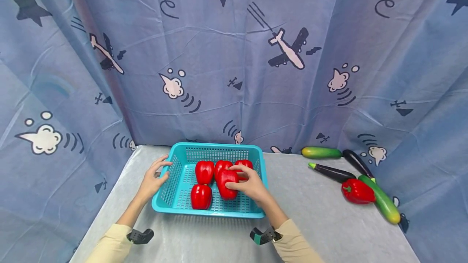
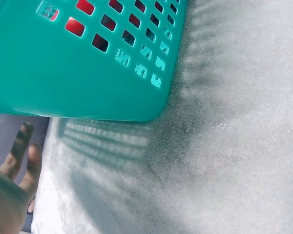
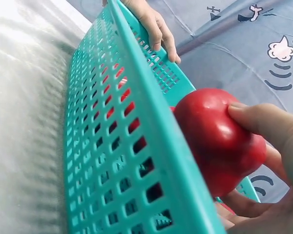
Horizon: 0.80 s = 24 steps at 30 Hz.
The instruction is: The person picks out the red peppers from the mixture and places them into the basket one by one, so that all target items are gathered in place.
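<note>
A red bell pepper (image 1: 227,185) is gripped by my right hand (image 1: 250,184) over the right half of a turquoise plastic basket (image 1: 207,213). In the right wrist view, thumb and fingers close around that bell pepper (image 3: 215,139) beside the basket's rim (image 3: 154,105). Several more red bell peppers stand inside, among them one at the front (image 1: 201,197) and one behind it (image 1: 204,172). At the basket's left side, my left hand (image 1: 150,180) has its fingers loosely spread by the rim; whether they touch it I cannot tell.
To the right on the pale tabletop (image 1: 292,198) lie another red bell pepper (image 1: 358,191), two dark eggplants (image 1: 332,172) and two green, yellow-tipped cucumber-like vegetables (image 1: 382,200). A blue patterned curtain (image 1: 219,72) hangs behind and along both sides.
</note>
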### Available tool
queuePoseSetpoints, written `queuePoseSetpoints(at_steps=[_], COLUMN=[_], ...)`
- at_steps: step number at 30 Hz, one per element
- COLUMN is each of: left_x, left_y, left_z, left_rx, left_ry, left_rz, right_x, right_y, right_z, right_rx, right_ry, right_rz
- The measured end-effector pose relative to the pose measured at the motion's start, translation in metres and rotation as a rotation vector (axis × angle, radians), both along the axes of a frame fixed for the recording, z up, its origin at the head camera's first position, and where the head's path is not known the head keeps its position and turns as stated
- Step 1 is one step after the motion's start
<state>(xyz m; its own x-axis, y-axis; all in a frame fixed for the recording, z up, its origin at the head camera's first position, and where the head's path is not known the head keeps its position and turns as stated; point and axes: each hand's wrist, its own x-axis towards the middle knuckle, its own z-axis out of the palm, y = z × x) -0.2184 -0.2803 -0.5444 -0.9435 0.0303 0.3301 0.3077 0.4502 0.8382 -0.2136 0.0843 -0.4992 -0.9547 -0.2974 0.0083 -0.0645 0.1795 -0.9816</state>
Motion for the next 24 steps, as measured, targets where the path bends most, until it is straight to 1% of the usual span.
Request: queuePoseSetpoints(at_steps=[7,9,10,15,17,19,20,24], left_x=[-0.001,0.000,0.001,0.013,0.017,0.016,0.015,0.008], left_y=[0.000,0.002,0.003,0.014,0.017,0.016,0.016,0.009], left_z=[-0.001,0.001,0.004,0.026,0.032,0.032,0.029,0.014], left_rx=[-0.007,-0.009,-0.012,-0.010,0.001,-0.001,0.005,0.017], left_ry=[0.009,0.013,0.017,0.028,0.025,0.031,0.036,0.050], left_rz=[-0.003,-0.003,-0.003,-0.001,-0.003,-0.002,-0.002,-0.003], right_x=[0.004,0.005,0.005,0.008,0.008,0.009,0.010,0.011], right_y=[-0.005,-0.007,-0.009,-0.015,-0.017,-0.018,-0.019,-0.020], right_z=[-0.006,-0.009,-0.011,-0.019,-0.020,-0.020,-0.020,-0.020], right_rx=[0.025,0.037,0.044,0.054,0.056,0.062,0.064,0.067], right_ry=[0.008,0.008,0.006,-0.006,-0.011,-0.014,-0.014,-0.012], right_rz=[-0.073,-0.087,-0.094,-0.119,-0.128,-0.138,-0.143,-0.147])
